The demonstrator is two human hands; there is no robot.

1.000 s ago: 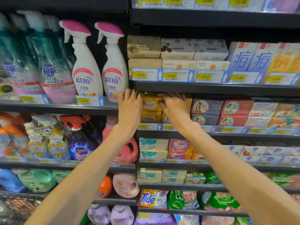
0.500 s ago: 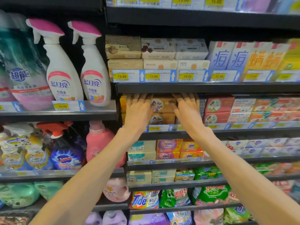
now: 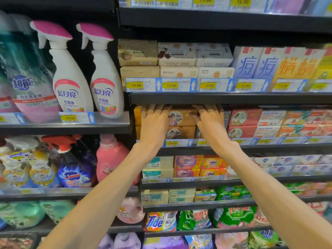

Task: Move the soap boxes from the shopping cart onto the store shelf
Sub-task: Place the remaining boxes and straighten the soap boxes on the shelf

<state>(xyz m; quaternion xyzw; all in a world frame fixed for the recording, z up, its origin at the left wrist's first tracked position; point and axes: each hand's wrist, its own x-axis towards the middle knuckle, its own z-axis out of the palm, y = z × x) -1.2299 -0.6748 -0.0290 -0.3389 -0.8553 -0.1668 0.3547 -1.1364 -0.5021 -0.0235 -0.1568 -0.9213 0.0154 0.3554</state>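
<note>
Head view: my left hand [image 3: 154, 123] and right hand [image 3: 210, 121] lay flat-fingered against the boxes [image 3: 182, 121], gripping nothing; light, stiff cartons, best held by their sides.

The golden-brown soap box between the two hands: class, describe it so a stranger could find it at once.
Start at the two white spray bottles with pink triggers, then go right to the shelf tier just below the 13.80 price tags. The golden-brown soap box lies there, top of a stack of two, between the left hand and the right hand. Boxes further right are red.
</note>
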